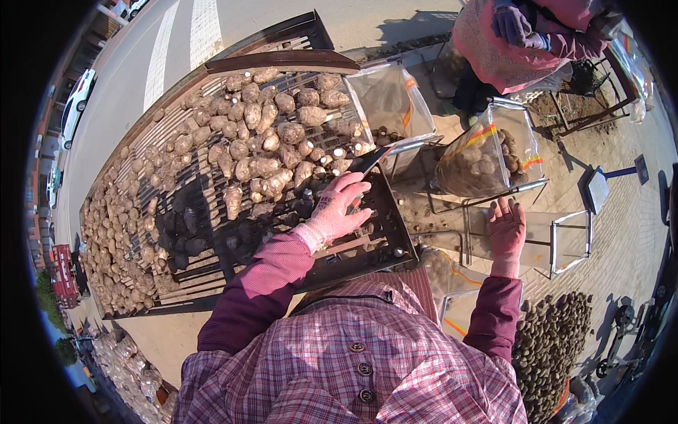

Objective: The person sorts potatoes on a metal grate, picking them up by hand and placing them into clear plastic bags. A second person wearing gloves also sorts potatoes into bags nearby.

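Note:
Taro corms (265, 132) lie spread over a slatted metal sorting table (206, 185), the larger ones near its far right part and smaller ones to the left. My left hand (341, 206), in a pink glove, reaches over the table's right end with its fingers apart; whether something lies under the palm is hidden. My right hand (507, 228), also gloved, is held palm up to the right of the table, its fingers spread and nothing in it. Just beyond it a clear plastic bag (471, 164) of corms hangs on a metal frame. Another open bag (392, 100) hangs at the table's edge.
Another person (514, 42) in pink clothing is at the upper right. An empty-looking bag on a frame (535, 241) stands beside my right hand. A heap of small corms (553, 350) lies on the paving at the lower right. Filled bags (132, 365) stand at the lower left.

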### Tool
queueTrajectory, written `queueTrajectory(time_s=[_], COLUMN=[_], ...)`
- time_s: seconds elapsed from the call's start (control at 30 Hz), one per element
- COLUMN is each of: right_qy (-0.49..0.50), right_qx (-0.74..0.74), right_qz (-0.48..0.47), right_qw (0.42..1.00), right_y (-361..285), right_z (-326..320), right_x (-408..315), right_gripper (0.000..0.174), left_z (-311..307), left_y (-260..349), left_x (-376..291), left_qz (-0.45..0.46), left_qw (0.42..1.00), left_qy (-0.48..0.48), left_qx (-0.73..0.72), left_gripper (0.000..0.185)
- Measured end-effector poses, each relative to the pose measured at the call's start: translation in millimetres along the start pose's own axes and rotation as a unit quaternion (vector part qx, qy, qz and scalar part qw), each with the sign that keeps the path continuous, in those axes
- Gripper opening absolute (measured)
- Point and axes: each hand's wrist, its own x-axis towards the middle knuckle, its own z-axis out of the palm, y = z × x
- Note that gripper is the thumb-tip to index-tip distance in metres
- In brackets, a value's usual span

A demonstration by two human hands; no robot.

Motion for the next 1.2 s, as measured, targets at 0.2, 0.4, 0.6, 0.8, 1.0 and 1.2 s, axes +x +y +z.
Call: queueTrajectory(time_s=[0.2, 0.4, 0.6, 0.8, 1.0, 1.2], right_qy=[-0.117, -0.264, -0.601, -0.655, -0.565, -0.379], right_qx=[-0.172, -0.283, -0.574, -0.697, -0.744, -0.698], right_qz=[0.101, 0.144, -0.112, -0.161, -0.130, -0.245], right_qw=[0.973, 0.911, 0.545, 0.244, 0.331, 0.556], right_y=[98, 201, 311, 319, 285, 258], right_z=[138, 247, 311, 316, 302, 295], right_x=[-58, -101, -175, -137, -101, -98], right_gripper=[0.032, 0.027, 0.041, 0.056, 0.054, 0.023], left_z=[-106, -187, -197, -194, -161, -161], left_y=[-19, -69, -76, -51, -104, -108], left_x=[-129, -296, -312, -240, -200, -210], left_qz=[-0.013, -0.267, -0.265, -0.401, -0.406, -0.171], left_qw=[0.982, 0.848, 0.867, 0.900, 0.893, 0.910], left_qy=[0.140, 0.445, 0.388, 0.160, 0.109, 0.232], left_qx=[0.123, -0.103, -0.168, -0.065, 0.165, -0.299], left_gripper=[0.037, 0.032, 0.034, 0.053, 0.081, 0.032])
